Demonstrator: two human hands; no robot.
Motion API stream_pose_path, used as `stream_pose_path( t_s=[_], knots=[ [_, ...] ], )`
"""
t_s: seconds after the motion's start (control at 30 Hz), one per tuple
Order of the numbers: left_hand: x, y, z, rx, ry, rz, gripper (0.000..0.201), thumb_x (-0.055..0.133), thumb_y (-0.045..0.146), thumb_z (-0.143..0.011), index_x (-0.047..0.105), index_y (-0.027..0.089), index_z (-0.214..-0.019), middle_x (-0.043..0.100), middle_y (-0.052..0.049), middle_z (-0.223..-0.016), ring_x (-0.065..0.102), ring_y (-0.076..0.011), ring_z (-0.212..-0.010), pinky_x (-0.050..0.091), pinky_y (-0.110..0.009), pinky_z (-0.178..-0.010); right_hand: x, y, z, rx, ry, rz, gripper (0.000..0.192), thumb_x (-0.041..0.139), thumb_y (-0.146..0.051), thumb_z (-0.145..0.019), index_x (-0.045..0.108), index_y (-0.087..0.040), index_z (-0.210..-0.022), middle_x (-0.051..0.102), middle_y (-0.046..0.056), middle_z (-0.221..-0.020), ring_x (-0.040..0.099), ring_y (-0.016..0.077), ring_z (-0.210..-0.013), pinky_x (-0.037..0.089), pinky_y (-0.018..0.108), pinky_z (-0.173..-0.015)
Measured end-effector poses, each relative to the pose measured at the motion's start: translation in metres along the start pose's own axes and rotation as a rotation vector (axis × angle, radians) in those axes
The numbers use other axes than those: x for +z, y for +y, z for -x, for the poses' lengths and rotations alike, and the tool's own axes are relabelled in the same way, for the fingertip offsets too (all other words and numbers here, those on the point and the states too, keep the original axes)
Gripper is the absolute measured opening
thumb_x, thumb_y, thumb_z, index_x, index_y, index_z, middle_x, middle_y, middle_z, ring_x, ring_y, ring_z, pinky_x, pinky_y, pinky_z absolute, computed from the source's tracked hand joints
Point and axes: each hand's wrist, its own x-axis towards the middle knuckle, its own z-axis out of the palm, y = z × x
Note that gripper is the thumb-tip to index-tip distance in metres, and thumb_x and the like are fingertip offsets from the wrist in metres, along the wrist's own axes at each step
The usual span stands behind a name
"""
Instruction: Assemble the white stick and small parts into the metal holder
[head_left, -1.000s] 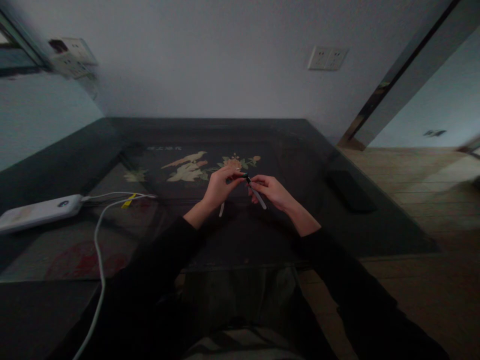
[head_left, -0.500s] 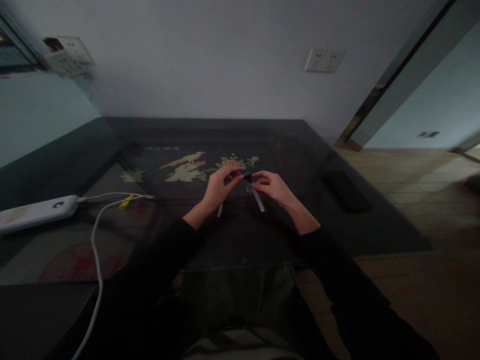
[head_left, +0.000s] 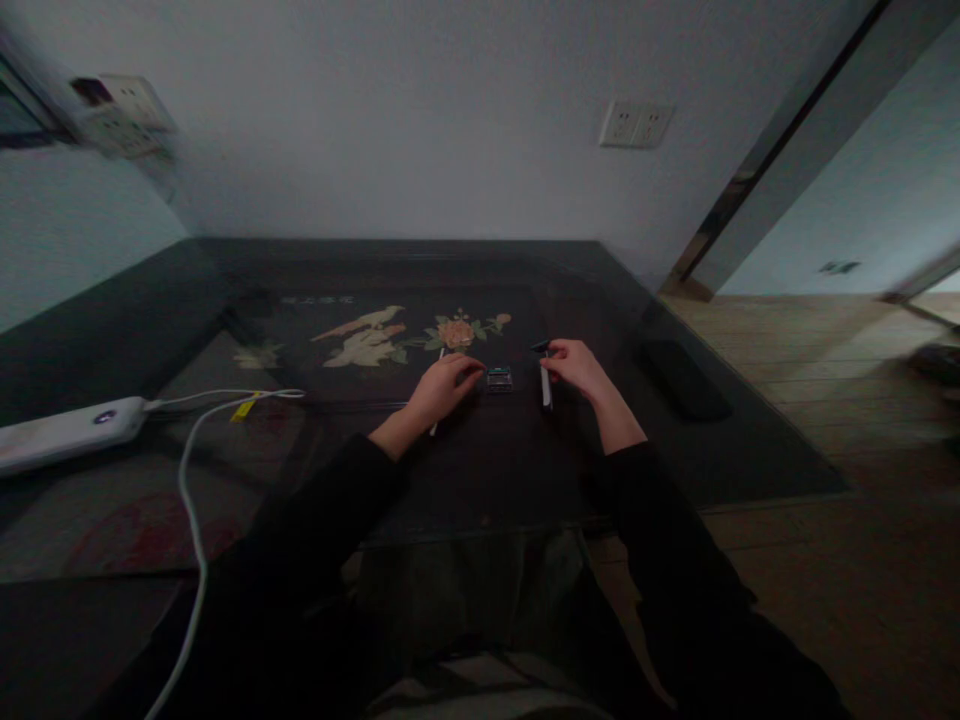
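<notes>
My right hand [head_left: 574, 368] pinches a razor-like tool [head_left: 546, 388] with a dark head and a pale, straight handle pointing down toward me. Just left of it, a small dark case with clear or shiny edges [head_left: 499, 380] lies on the table. My left hand [head_left: 444, 388] is beside that case, thumb and forefinger stretched toward its left edge; whether they touch it I cannot tell. Nothing shows between those fingers. Under the left hand lies a thin white stick [head_left: 433, 430], its middle hidden by the hand.
The dark glossy table [head_left: 480, 490] has a bird-and-flower picture [head_left: 367, 340] on it. A black phone-like slab [head_left: 686, 380] lies to the right. At left are a white power bank [head_left: 71, 435] and its white cable [head_left: 191, 500] with a yellow tag. A wall stands behind.
My hands have come apart. The right hand has moved right with the razor-like tool, and the small case now shows uncovered between them. My left hand has moved slightly toward me.
</notes>
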Motion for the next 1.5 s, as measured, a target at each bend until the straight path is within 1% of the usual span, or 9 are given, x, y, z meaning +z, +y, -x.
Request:
stream_pose_path(
  t_s=[0.17, 0.33, 0.43, 0.57, 0.83, 1.17, 1.27, 1.4, 1.5],
  knots=[
    [0.004, -0.006, -0.002, -0.029, 0.044, -0.008, 0.015, 0.056, 0.019, -0.092, 0.068, 0.018, -0.100, 0.071, -0.007, -0.098, 0.065, -0.0206, -0.096, 0.051, -0.037, -0.089, 0.006, -0.004, 0.000, 0.073, 0.010, 0.200, 0.021, 0.065, -0.011, -0.079, 0.071, -0.011, -0.099, 0.070, 0.004, -0.068, 0.063, 0.0126, -0.054, 0.047, 0.023, -0.059],
    [0.009, -0.002, -0.001, -0.025, 0.018, -0.061, 0.016, 0.057, 0.020, -0.091, 0.068, 0.018, -0.102, 0.070, -0.007, -0.099, 0.065, -0.0207, -0.096, 0.051, -0.036, -0.088, 0.009, -0.006, 0.000, 0.043, -0.006, 0.305, 0.022, 0.064, -0.014, -0.081, 0.071, -0.011, -0.102, 0.073, 0.006, -0.079, 0.064, 0.0136, -0.061, 0.044, 0.022, -0.059],
    [0.011, -0.001, -0.002, -0.038, -0.013, -0.106, 0.018, 0.058, 0.023, -0.092, 0.066, 0.018, -0.108, 0.069, -0.008, -0.104, 0.064, -0.0215, -0.099, 0.051, -0.038, -0.091, 0.009, -0.005, 0.000, -0.002, 0.005, 0.340, 0.019, 0.066, -0.014, -0.079, 0.073, -0.014, -0.097, 0.073, 0.007, -0.082, 0.065, 0.0153, -0.071, 0.043, 0.022, -0.064],
    [0.013, -0.001, -0.005, -0.045, -0.039, -0.131, 0.026, 0.061, 0.028, -0.091, 0.063, 0.018, -0.115, 0.069, -0.009, -0.114, 0.063, -0.0230, -0.108, 0.049, -0.040, -0.096, 0.011, -0.003, -0.001, -0.037, 0.010, 0.377, 0.017, 0.065, -0.015, -0.079, 0.073, -0.015, -0.094, 0.072, 0.006, -0.082, 0.064, 0.0160, -0.073, 0.041, 0.023, -0.064],
    [0.013, 0.006, -0.007, -0.064, -0.150, -0.238, 0.056, 0.071, 0.043, -0.083, 0.057, 0.016, -0.129, 0.064, -0.013, -0.128, 0.058, -0.0294, -0.120, 0.044, -0.045, -0.102, 0.003, 0.000, -0.002, -0.025, 0.063, 0.410, 0.022, 0.062, -0.012, -0.079, 0.073, -0.013, -0.099, 0.073, 0.009, -0.087, 0.065, 0.0173, -0.078, 0.044, 0.024, -0.068],
    [0.015, 0.007, -0.007, -0.058, -0.178, -0.247, 0.051, 0.069, 0.037, -0.084, 0.056, 0.019, -0.130, 0.064, -0.011, -0.128, 0.057, -0.0274, -0.120, 0.044, -0.043, -0.102, 0.007, -0.002, -0.001, -0.003, 0.049, 0.430, 0.025, 0.064, -0.017, -0.083, 0.073, -0.013, -0.106, 0.074, 0.012, -0.097, 0.069, 0.0208, -0.089, 0.049, 0.027, -0.079],
    [0.014, 0.006, -0.006, -0.047, -0.176, -0.247, 0.050, 0.069, 0.038, -0.085, 0.056, 0.018, -0.129, 0.064, -0.011, -0.128, 0.057, -0.0272, -0.120, 0.044, -0.042, -0.102, 0.004, 0.000, -0.001, 0.028, 0.040, 0.404, 0.028, 0.066, -0.023, -0.084, 0.071, -0.013, -0.109, 0.074, 0.012, -0.097, 0.070, 0.0194, -0.082, 0.051, 0.028, -0.076],
    [0.010, 0.004, -0.004, -0.040, -0.180, -0.243, 0.051, 0.070, 0.039, -0.084, 0.057, 0.017, -0.128, 0.064, -0.011, -0.128, 0.057, -0.0273, -0.120, 0.044, -0.042, -0.102, 0.000, 0.000, 0.002, 0.129, -0.013, 0.305, 0.032, 0.065, -0.027, -0.086, 0.065, -0.014, -0.115, 0.073, 0.008, -0.085, 0.064, 0.0124, -0.053, 0.050, 0.024, -0.058],
    [0.008, 0.003, -0.001, -0.030, -0.181, -0.240, 0.049, 0.070, 0.038, -0.084, 0.058, 0.018, -0.127, 0.065, -0.011, -0.126, 0.058, -0.0267, -0.118, 0.044, -0.042, -0.102, 0.000, -0.003, 0.005, 0.127, -0.025, 0.314, 0.034, 0.068, -0.027, -0.083, 0.064, -0.016, -0.115, 0.073, 0.006, -0.085, 0.061, 0.0107, -0.049, 0.049, 0.024, -0.054]
  ],
)
